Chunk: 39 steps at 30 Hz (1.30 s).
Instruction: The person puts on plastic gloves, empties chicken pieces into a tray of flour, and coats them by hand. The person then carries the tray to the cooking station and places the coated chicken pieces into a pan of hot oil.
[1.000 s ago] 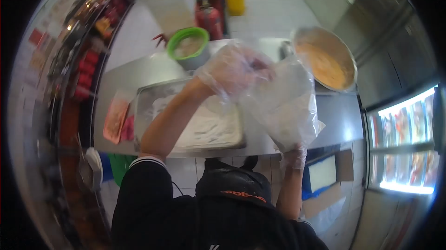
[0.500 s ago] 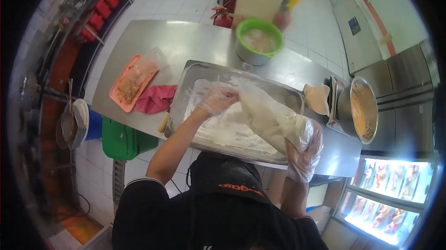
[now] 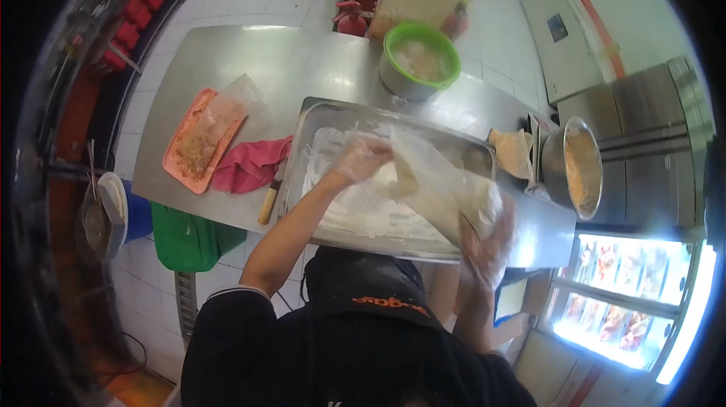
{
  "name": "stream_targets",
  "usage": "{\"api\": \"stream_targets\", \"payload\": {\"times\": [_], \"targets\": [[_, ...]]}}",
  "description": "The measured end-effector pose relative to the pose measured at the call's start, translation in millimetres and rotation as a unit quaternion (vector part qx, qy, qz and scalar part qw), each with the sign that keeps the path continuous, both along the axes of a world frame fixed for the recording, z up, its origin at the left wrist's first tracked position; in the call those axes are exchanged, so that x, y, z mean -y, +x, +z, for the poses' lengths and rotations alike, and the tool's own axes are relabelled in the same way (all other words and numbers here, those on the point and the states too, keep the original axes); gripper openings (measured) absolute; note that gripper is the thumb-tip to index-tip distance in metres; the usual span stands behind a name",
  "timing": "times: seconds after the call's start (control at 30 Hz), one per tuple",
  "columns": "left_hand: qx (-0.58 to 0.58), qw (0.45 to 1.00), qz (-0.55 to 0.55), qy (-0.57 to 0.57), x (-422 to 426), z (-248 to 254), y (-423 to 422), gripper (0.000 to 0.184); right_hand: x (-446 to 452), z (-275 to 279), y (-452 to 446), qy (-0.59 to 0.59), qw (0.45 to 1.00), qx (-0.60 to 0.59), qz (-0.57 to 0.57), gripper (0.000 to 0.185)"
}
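Observation:
A clear plastic bag (image 3: 442, 184) with pale, powdery-looking contents lies slantwise over a metal tray (image 3: 314, 116). White powder like flour (image 3: 355, 203) is spread across the tray floor. My left hand (image 3: 363, 159), in a clear disposable glove, pinches the bag's mouth over the middle of the tray. At the tray's right front corner, my right hand (image 3: 488, 244), also gloved, is wrapped around the bag's bulging closed end. The exact fill inside the bag is blurred.
Left of the tray are a knife (image 3: 268, 203), a pink cloth (image 3: 249, 165) and a pink tray (image 3: 174, 157). A green-rimmed tub (image 3: 397, 74) stands behind. On the right are a pale bag (image 3: 512, 151) and a steel bowl (image 3: 556, 165). A green bin (image 3: 181, 237) sits below.
My right hand has shifted slightly down and left on the bag's closed end, and the bag looks spread wider. My left hand keeps its pinch. The view has tilted a little.

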<state>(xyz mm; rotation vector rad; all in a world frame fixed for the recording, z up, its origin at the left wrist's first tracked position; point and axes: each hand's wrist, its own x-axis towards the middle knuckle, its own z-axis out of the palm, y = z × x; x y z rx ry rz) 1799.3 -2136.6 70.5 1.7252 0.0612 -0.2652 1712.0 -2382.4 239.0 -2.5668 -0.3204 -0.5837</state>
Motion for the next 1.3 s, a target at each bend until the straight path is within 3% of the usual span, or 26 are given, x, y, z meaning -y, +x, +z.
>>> {"api": "stream_targets", "payload": {"times": [0.03, 0.17, 0.27, 0.33, 0.37, 0.4, 0.5, 0.53, 0.57, 0.6, 0.67, 0.7, 0.73, 0.83, 0.87, 0.97, 1.0, 1.07, 1.1, 1.17, 1.2, 1.27, 1.3], "targets": [[0.022, 1.000, -0.002, 0.006, 0.3, -13.1, 3.1, 0.022, -6.8, 0.5, 3.1, 0.063, 0.995, -0.077, -0.027, 0.050], [0.015, 0.998, -0.049, -0.028, -13.6, 12.1, 6.4, 0.022, -7.0, 11.8, -8.9, 0.162, 0.986, -0.044, 0.010, 0.047], [-0.005, 0.998, -0.047, 0.037, -7.0, 11.9, 3.5, 0.021, -13.4, -6.4, 1.2, 0.087, 0.994, -0.063, 0.000, 0.046], [0.084, 0.986, -0.043, 0.140, -7.9, -5.5, 13.0, 0.021, -11.2, 6.7, 2.9, 0.031, 0.998, -0.056, -0.003, 0.045], [0.057, 0.998, -0.023, 0.018, -5.7, -1.6, 8.2, 0.020, -7.9, 10.2, 1.6, 0.086, 0.996, -0.033, -0.001, 0.046], [0.053, 0.998, -0.023, 0.019, -4.0, -1.4, 8.8, 0.020, -4.6, 11.4, -5.8, 0.140, 0.990, -0.021, -0.009, 0.046], [-0.004, 1.000, -0.018, -0.024, 8.2, -0.9, 1.0, 0.021, 11.6, 4.5, -12.7, 0.119, 0.990, -0.060, -0.038, 0.047], [0.008, 0.999, -0.026, 0.033, 9.8, 3.8, -0.6, 0.022, 19.1, 5.3, -4.3, 0.099, 0.994, -0.045, -0.029, 0.047], [0.015, 0.995, -0.033, 0.089, 13.5, 14.9, -0.3, 0.022, 25.6, 4.2, -2.4, 0.195, 0.980, -0.041, -0.005, 0.045], [0.012, 0.995, -0.036, 0.091, 19.8, 22.9, 0.6, 0.022, 34.7, 0.7, -0.3, 0.197, 0.979, -0.043, -0.008, 0.045], [0.024, 0.987, -0.040, 0.152, 33.0, 38.3, 0.4, 0.023, 48.8, -6.2, 2.7, 0.126, 0.979, -0.120, -0.111, 0.041], [0.031, 0.986, -0.044, 0.158, 38.6, 39.4, 1.9, 0.023, 58.5, -18.0, 7.1, 0.263, 0.948, -0.161, -0.080, 0.039], [0.019, 0.989, -0.017, 0.146, 44.0, 39.6, 3.1, 0.022, 70.7, -27.5, 11.0, 0.270, 0.948, -0.151, -0.078, 0.039], [0.019, 0.992, -0.010, 0.128, 56.7, 54.1, 7.1, 0.023, 105.0, -53.0, 12.4, 0.529, 0.826, -0.158, -0.116, 0.041], [0.019, 0.993, -0.030, 0.112, 61.6, 58.9, 8.7, 0.024, 117.1, -69.5, 13.1, 0.539, 0.820, -0.150, -0.117, 0.041], [0.107, 0.980, -0.085, 0.146, 81.1, 99.7, 12.7, 0.024, 160.8, -143.4, 14.4, 0.685, 0.682, -0.227, -0.123, 0.048], [0.113, 0.977, -0.094, 0.155, 90.8, 118.0, 14.0, 0.024, 161.4, -146.7, 12.3, 0.694, 0.675, -0.218, -0.123, 0.048], [0.112, 0.971, -0.109, 0.183, 109.7, 155.8, 15.5, 0.022, 151.8, -152.1, 11.4, 0.813, 0.507, -0.276, -0.079, 0.063], [0.120, 0.967, -0.114, 0.192, 118.0, 170.4, 16.7, 0.022, 146.2, -153.5, 9.9, 0.819, 0.501, -0.268, -0.072, 0.063], [0.153, 0.956, -0.137, 0.209, 135.2, 195.0, 17.2, 0.020, 137.6, -157.5, 5.1, 0.888, 0.378, -0.252, 0.070, 0.074], [0.155, 0.952, -0.146, 0.220, 144.5, 212.7, 14.8, 0.020, 136.9, -158.2, 4.5, 0.894, 0.369, -0.243, 0.072, 0.074], [0.155, 0.933, -0.198, 0.258, 163.0, 242.6, 13.1, 0.019, 136.0, -160.4, 3.7, 0.923, 0.261, -0.247, 0.137, 0.075], [0.153, 0.928, -0.211, 0.267, 168.0, 244.9, 16.2, 0.019, 134.8, -160.3, 3.8, 0.929, 0.250, -0.236, 0.135, 0.075]]}}
